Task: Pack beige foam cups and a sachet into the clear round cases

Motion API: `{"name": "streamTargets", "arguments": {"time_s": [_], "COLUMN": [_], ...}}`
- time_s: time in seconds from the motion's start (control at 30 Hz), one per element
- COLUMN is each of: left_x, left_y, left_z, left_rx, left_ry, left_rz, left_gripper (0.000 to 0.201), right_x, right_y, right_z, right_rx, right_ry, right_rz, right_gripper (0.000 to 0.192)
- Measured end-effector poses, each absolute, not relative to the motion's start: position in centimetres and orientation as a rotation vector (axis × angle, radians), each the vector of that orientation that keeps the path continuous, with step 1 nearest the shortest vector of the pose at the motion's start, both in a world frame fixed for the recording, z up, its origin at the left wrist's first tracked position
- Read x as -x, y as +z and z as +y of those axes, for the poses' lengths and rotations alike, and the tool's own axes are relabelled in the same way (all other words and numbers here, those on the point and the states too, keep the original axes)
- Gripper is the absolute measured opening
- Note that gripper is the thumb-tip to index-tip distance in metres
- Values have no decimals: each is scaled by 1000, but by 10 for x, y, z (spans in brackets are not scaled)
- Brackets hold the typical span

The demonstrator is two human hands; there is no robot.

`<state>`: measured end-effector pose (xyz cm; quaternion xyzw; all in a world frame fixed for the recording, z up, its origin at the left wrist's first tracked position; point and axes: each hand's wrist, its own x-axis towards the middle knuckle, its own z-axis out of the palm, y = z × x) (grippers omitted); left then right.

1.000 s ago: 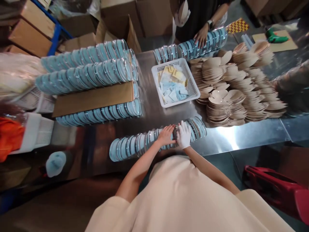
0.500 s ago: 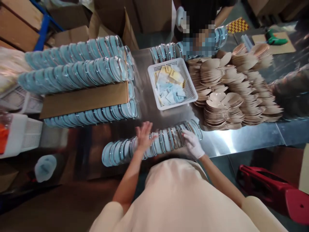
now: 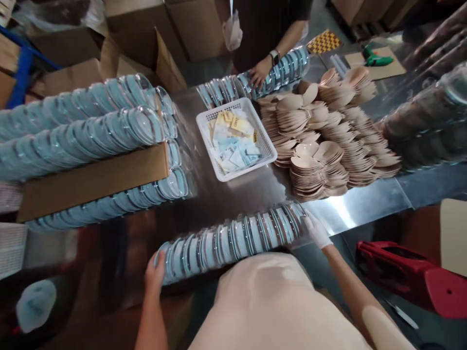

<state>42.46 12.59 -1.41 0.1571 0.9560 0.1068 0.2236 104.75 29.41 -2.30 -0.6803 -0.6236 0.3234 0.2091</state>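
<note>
A long row of round clear plastic containers with pale blue in them lies along the table's near edge, packed face to face on their sides. My bare left hand clasps the left end of this row, its thumb on the near side. At the opposite end, my right hand, in a white glove, presses against the last container. Its fingertips are partly hidden by the row. Between them the two hands hold the row.
More container rows stand stacked at left with a cardboard strip. A white basket holds sachets. Bundled wooden spoons sit to its right. Across the table, a co-worker's hand rests on another row. A red plastic stool stands at right.
My hands have moved apart, from over the middle and right part of the row to its two ends. The view has shifted, and the co-worker's hand now shows clearly.
</note>
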Motion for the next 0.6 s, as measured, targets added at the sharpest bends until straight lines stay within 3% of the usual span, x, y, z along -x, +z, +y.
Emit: {"name": "streamTargets", "arguments": {"time_s": [0.13,0.2,0.3,0.4,0.6], "left_x": [-468,-508,-584,-648,-672], "left_y": [0,13,28,29,10], "left_z": [186,250,366,469,563], "left_rx": [-881,-1340,-1850,-1956,-1419], "left_ry": [424,542,546,397,122], "left_rz": [2891,2731,2204,1968,2325], "left_gripper": [81,66,46,39,68], "right_x": [-1085,-1080,-1059,-1052,-1086], "right_y": [7,19,27,27,25], "right_z": [370,429,501,529,482], "right_rx": [1861,1799,1802,1804,1853], "right_ry": [333,227,300,411,476], "right_rz": [-1890,-2042,-2209,-2211,-1770], "right_gripper": [46,40,34,7,28]}}
